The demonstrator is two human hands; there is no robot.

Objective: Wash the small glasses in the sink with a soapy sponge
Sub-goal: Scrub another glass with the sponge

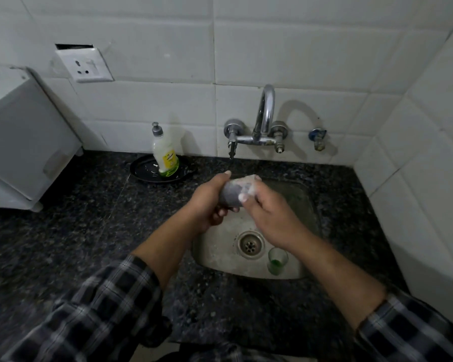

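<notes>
Over the steel sink (215,246), my left hand (207,205) grips a small glass (229,195) that looks grey and lies tilted on its side. My right hand (272,218) pinches a pale, foamy sponge (246,182) against the glass's far end; most of the sponge is hidden by my fingers. A second small glass (277,258) with a green bottom stands upright in the sink, right of the drain (250,244) and just below my right wrist.
A chrome tap (265,113) juts from the tiled wall above the sink. A dish soap bottle (164,152) stands on a black plate (141,171) on the dark granite counter (76,231). A white appliance (24,142) sits far left. Tiled wall closes the right side.
</notes>
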